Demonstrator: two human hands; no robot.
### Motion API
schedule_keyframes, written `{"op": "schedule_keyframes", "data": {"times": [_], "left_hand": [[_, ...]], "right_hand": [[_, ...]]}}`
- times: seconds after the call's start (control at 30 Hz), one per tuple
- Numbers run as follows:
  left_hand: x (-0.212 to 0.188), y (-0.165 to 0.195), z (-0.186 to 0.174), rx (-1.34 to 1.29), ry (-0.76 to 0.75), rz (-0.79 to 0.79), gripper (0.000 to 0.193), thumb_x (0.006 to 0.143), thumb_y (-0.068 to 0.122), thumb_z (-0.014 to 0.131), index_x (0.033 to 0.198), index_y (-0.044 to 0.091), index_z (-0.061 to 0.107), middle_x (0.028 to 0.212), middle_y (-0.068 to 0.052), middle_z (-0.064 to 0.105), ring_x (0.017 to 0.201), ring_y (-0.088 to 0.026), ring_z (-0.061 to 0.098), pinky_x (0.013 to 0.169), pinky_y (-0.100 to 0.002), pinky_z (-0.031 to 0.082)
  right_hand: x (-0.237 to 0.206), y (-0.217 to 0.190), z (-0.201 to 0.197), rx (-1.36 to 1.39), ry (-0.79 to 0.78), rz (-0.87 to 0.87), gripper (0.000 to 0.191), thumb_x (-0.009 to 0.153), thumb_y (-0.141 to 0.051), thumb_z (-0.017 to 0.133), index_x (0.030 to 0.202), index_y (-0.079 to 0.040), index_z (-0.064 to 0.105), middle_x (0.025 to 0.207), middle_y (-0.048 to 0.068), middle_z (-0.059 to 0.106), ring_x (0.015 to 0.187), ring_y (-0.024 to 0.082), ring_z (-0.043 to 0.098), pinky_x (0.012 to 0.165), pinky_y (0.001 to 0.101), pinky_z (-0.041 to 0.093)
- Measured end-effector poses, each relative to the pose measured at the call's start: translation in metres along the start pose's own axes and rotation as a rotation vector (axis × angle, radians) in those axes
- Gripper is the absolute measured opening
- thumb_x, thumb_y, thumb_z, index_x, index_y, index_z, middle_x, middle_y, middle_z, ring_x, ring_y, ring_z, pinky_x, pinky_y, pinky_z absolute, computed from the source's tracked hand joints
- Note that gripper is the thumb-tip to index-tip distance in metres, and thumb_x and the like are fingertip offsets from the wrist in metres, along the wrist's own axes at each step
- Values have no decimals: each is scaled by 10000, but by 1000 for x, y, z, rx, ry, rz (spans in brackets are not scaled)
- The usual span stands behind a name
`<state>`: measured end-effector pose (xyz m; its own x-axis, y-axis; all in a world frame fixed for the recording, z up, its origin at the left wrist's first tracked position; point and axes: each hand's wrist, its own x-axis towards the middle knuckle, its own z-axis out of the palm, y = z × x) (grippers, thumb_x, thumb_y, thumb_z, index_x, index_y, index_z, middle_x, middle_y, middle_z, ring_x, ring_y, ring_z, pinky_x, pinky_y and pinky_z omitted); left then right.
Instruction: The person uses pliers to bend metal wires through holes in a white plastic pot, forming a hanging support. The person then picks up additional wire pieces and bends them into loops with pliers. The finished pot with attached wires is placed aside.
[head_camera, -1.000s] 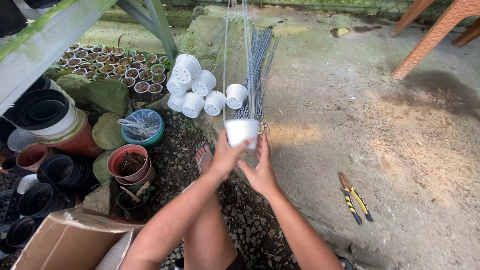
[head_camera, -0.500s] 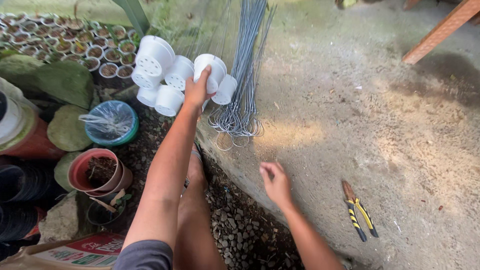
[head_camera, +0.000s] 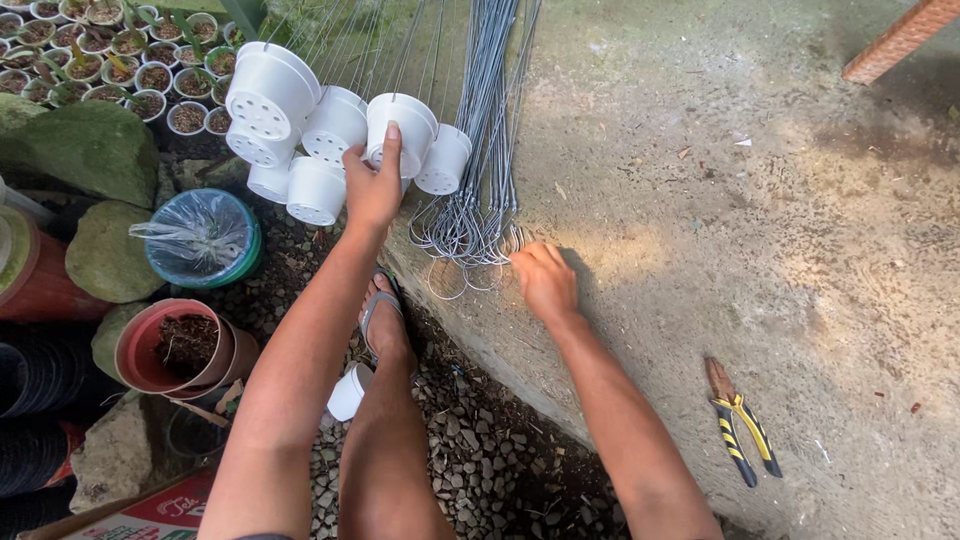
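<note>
We see two hands. The left hand (head_camera: 372, 185) is up high and holds one small white pot (head_camera: 398, 128) by its side, with the fingers wrapped on it. That pot hangs at the far left of the scene, in a bunch of white pots (head_camera: 300, 130) on thin wires. We count about seven white pots hanging there. Some sit behind others, so the count may be off by one.

The right hand (head_camera: 543, 280) is lower, near the middle. Its fingers are bent and pinch at the loop ends of a bundle of grey wires (head_camera: 487, 130). There are too many wires to count, and their tops are cut off at the far edge. We cannot tell just how many wires the fingers hold.

One more white pot (head_camera: 347, 392) lies on the gravel (head_camera: 480, 460) beside the person's foot in a sandal (head_camera: 380, 320). Half of it is hidden by the leg.

One pair of pliers (head_camera: 738, 420) with yellow and black handles lies on the concrete floor (head_camera: 750, 230) at the near right, well apart from the hands.

On the left we see one blue tub (head_camera: 205, 240) with a clear bag in it, and one red pot (head_camera: 170, 350) with soil. Many tiny pots with soil (head_camera: 110, 50) stand far left; they are too small to count well.
</note>
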<state>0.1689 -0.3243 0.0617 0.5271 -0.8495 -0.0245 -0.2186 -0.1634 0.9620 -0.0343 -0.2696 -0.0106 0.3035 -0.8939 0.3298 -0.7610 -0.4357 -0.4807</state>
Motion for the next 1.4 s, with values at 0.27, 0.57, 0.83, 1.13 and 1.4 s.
{"op": "schedule_keyframes", "data": {"times": [0.27, 0.57, 0.83, 1.13, 1.4], "left_hand": [[-45, -33, -1, 114, 275, 661, 440, 1034, 273, 725, 1303, -32, 558, 1221, -159, 575, 1106, -303, 574, 976, -417, 465], [-103, -48, 23, 748, -598, 1200, 334, 849, 159, 663, 1168, 102, 740, 1109, -64, 682, 1082, -231, 567, 907, -383, 440], [-92, -61, 32, 860, -526, 1117, 417, 861, 79, 578, 1249, 111, 726, 1203, -73, 693, 1307, -238, 553, 1083, -370, 442], [-125, -45, 26, 684, -692, 1155, 507, 755, 237, 775, 1186, 13, 630, 1183, -208, 603, 1141, -361, 575, 994, -459, 477], [-327, -21, 85, -62, -1306, 1612, 746, 858, 455, 721, 1455, 72, 491, 1215, -142, 666, 1172, -307, 646, 1079, -464, 497]], "right_hand": [[-2, 14, -16, 73, 238, -83, 118, 905, -58, 692, 1020, -53, 719, 1031, 110, 677, 953, 329, 673, 830, 436, 562], [1, 1, -18, 506, 205, 196, 127, 960, -144, 695, 1001, -24, 683, 928, 80, 679, 798, 162, 682, 706, 307, 556], [-78, -3, -25, 533, -50, 638, 371, 991, -419, 609, 810, -99, 655, 758, -5, 710, 678, 102, 632, 644, 272, 516], [-320, 1, -72, 598, -36, 1108, 290, 994, -324, 584, 942, -53, 672, 885, 45, 722, 816, 142, 681, 773, 316, 555], [-337, 12, -195, 608, 471, 806, 204, 1025, -199, 550, 1100, -27, 629, 1054, 77, 676, 967, 175, 660, 891, 361, 555]]}}
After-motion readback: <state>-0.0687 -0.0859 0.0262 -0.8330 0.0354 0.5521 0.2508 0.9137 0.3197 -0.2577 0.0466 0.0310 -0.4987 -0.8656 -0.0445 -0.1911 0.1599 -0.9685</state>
